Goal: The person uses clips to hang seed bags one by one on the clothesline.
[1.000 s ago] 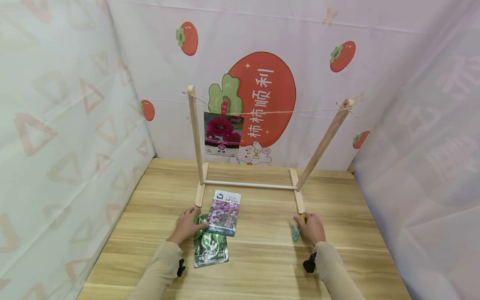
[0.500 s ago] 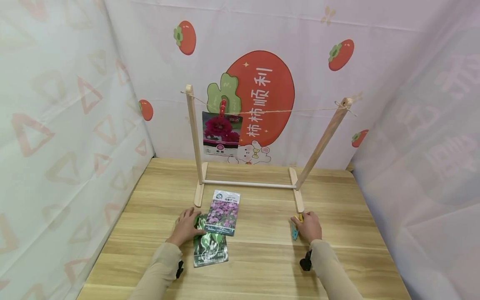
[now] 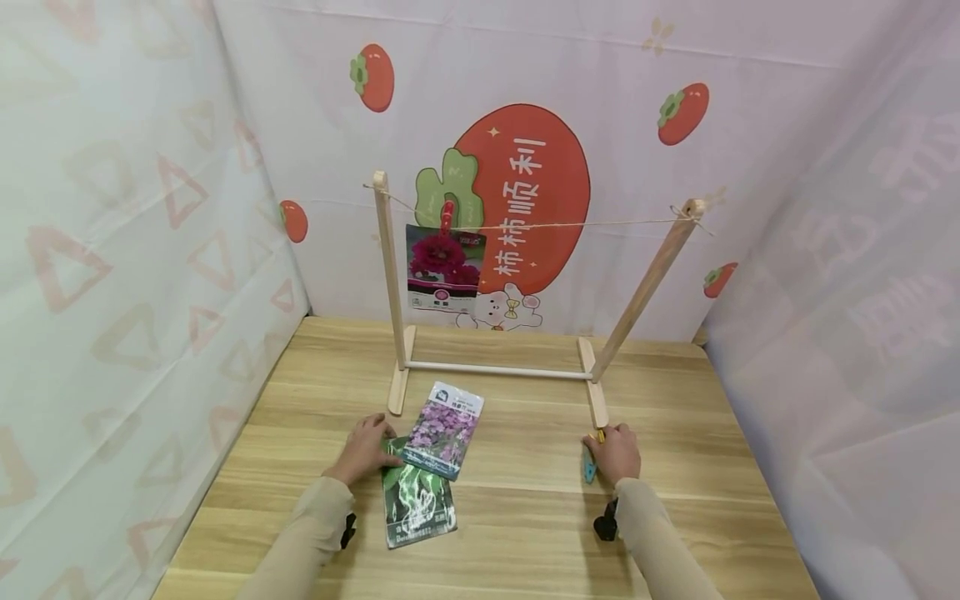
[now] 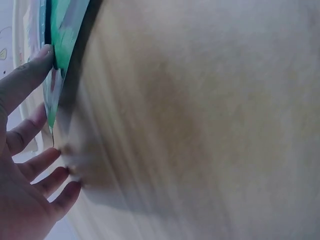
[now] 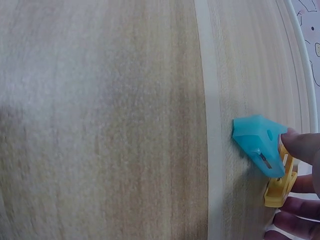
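Left grip: the left hand (image 3: 363, 448), in front of the wooden stand's left foot, pinches the green packet (image 3: 420, 506) at its edge between thumb and index finger, the other fingers apart.
Right grip: the right hand (image 3: 618, 454), just in front of the stand's right foot, is closed around the yellow clip (image 5: 275, 197), thumb to one side and fingers to the other; whether it also grips the turquoise clip (image 5: 254, 134), which overlaps it, cannot be told.
Packets: the green one lies in front of the stand, left of its middle, partly under a purple-flower packet (image 3: 442, 429); a magenta-flower packet (image 3: 445, 271) hangs inside the stand, near its left post, below a red clip (image 3: 447, 217).
Lettering: "柿柿顺利" runs in white down a red persimmon print (image 3: 558, 192) behind the stand; the packets' print is too blurred to read with certainty.
Materials: the stand (image 3: 391, 275) pairs pale wooden posts and feet with a white crossbar (image 3: 498, 370) and thin twine (image 3: 555, 225); glossy packets catch the light on the wood-grain worktop (image 3: 525, 500) beneath.
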{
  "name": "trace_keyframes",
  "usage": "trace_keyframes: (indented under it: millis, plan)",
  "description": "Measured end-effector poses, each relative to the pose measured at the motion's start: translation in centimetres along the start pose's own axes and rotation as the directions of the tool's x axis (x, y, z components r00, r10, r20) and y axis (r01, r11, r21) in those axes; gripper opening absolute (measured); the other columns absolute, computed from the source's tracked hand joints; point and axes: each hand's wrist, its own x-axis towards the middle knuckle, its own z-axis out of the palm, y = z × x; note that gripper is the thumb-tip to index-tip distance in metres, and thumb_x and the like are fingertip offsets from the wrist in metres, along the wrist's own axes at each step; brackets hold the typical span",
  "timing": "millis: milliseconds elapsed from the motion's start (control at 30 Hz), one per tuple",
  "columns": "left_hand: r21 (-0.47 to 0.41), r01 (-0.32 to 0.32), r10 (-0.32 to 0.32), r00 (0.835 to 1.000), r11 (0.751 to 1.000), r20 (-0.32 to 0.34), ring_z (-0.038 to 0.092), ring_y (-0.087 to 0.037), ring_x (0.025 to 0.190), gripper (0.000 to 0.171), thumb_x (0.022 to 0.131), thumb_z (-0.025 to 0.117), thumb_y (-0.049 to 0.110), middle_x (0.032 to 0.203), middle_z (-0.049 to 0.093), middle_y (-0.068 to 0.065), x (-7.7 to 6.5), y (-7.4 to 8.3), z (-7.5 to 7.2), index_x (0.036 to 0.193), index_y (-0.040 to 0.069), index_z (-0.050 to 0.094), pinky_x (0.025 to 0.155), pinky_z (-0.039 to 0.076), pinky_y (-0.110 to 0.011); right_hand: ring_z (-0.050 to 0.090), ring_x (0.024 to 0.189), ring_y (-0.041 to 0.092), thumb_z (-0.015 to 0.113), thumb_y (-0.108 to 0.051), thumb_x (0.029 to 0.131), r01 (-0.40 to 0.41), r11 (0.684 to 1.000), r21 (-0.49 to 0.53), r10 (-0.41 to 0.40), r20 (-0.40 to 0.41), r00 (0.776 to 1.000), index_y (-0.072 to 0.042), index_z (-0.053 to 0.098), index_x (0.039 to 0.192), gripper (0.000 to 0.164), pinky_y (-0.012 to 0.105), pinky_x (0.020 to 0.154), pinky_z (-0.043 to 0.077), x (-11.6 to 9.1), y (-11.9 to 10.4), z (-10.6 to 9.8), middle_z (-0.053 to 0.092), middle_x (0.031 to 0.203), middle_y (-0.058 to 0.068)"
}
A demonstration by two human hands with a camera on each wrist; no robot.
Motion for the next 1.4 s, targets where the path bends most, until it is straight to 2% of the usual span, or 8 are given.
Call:
trace_keyframes:
  millis: [200, 333, 433, 567, 667, 733, 1000, 1400]
  plan:
    - [-0.128, 0.054, -0.051, 0.998, 0.99, 0.029, 0.055, -0.032, 0.103, 0.035, 0.068, 0.087, 0.019, 0.11, 0.06, -0.017, 0.4, 0.1, -0.7, 0.091, 0.004, 0.066, 0.093, 0.046, -0.05, 0.053, 0.081, 0.033, 0.071, -0.027, 0.088, -0.008, 1.0, 0.0, 0.008, -0.026, 1.0, 0.008, 0.068, 0.103, 0.039, 0.044, 0.064, 0.047, 0.0, -0.1, 0.0, 0.058, 0.094, 0.023]
    - [-0.299, 0.13, -0.112, 0.991, 0.945, 0.078, 0.057, -0.023, 0.09, 0.03, 0.073, 0.082, 0.01, 0.099, 0.063, -0.013, 0.4, 0.1, -1.1, 0.095, 0.001, 0.063, 0.08, 0.049, -0.039, 0.053, 0.081, 0.034, 0.071, -0.028, 0.088, -0.027, 1.0, 0.003, 0.027, -0.036, 0.999, 0.009, 0.068, 0.103, 0.04, 0.045, 0.065, 0.047, 0.1, -0.2, 0.2, 0.058, 0.095, 0.023]
    - [-0.421, 0.198, -0.158, 0.979, 0.885, 0.128, 0.057, -0.02, 0.085, 0.031, 0.077, 0.078, 0.006, 0.098, 0.063, -0.015, 0.1, 0.2, -1.2, 0.101, -0.004, 0.062, 0.072, 0.048, -0.031, 0.052, 0.081, 0.034, 0.071, -0.03, 0.088, -0.048, 0.999, 0.005, 0.048, -0.034, 0.998, 0.009, 0.068, 0.104, 0.042, 0.045, 0.065, 0.046, 0.1, -0.3, 0.3, 0.057, 0.094, 0.023]
    - [-0.571, 0.314, -0.251, 0.949, 0.758, 0.189, 0.058, -0.014, 0.074, 0.029, 0.079, 0.074, 0.003, 0.09, 0.066, -0.011, -0.1, 0.3, -0.9, 0.103, -0.009, 0.064, 0.064, 0.05, -0.025, 0.052, 0.081, 0.033, 0.071, -0.032, 0.088, -0.073, 0.997, 0.005, 0.073, -0.031, 0.997, 0.008, 0.068, 0.105, 0.043, 0.044, 0.064, 0.046, 0.3, -0.4, 0.4, 0.057, 0.094, 0.022]
    - [-0.641, 0.368, -0.326, 0.926, 0.674, 0.189, 0.057, -0.009, 0.065, 0.021, 0.08, 0.072, 0.002, 0.079, 0.064, -0.002, -0.2, 0.6, -0.7, 0.097, -0.009, 0.066, 0.059, 0.049, -0.022, 0.051, 0.08, 0.032, 0.07, -0.032, 0.089, -0.086, 0.996, 0.008, 0.086, -0.028, 0.996, 0.008, 0.068, 0.105, 0.044, 0.04, 0.063, 0.043, 0.5, -0.5, 0.5, 0.056, 0.092, 0.021]
    - [-0.663, 0.381, -0.365, 0.915, 0.644, 0.171, 0.056, -0.008, 0.064, 0.023, 0.081, 0.072, 0.003, 0.077, 0.063, -0.001, -0.3, 0.8, -0.6, 0.099, -0.011, 0.066, 0.058, 0.049, -0.022, 0.05, 0.079, 0.031, 0.069, -0.032, 0.09, -0.091, 0.996, 0.006, 0.091, -0.026, 0.995, 0.008, 0.068, 0.105, 0.043, 0.039, 0.062, 0.042, 0.6, -0.4, 0.5, 0.055, 0.091, 0.02]
    - [-0.686, 0.414, -0.442, 0.885, 0.598, 0.149, 0.058, -0.009, 0.064, 0.024, 0.089, 0.068, 0.011, 0.078, 0.064, -0.004, -0.5, 0.8, -0.7, 0.101, -0.01, 0.065, 0.056, 0.051, -0.023, 0.05, 0.079, 0.031, 0.067, -0.024, 0.09, -0.078, 0.997, 0.019, 0.079, -0.013, 0.997, 0.009, 0.067, 0.112, 0.04, 0.039, 0.061, 0.042, 0.4, -0.6, 0.1, 0.056, 0.091, 0.021]
    - [-0.628, 0.448, -0.482, 0.867, 0.636, 0.129, 0.061, -0.013, 0.075, 0.032, 0.09, 0.068, 0.021, 0.089, 0.07, -0.01, -0.6, -0.4, -1.8, 0.104, -0.008, 0.068, 0.065, 0.051, -0.023, 0.052, 0.082, 0.029, 0.064, -0.019, 0.09, -0.108, 0.989, 0.103, 0.098, 0.09, 0.991, 0.013, 0.061, 0.12, 0.044, 0.044, 0.071, 0.046, 0.1, -0.2, -0.8, 0.06, 0.102, 0.028]
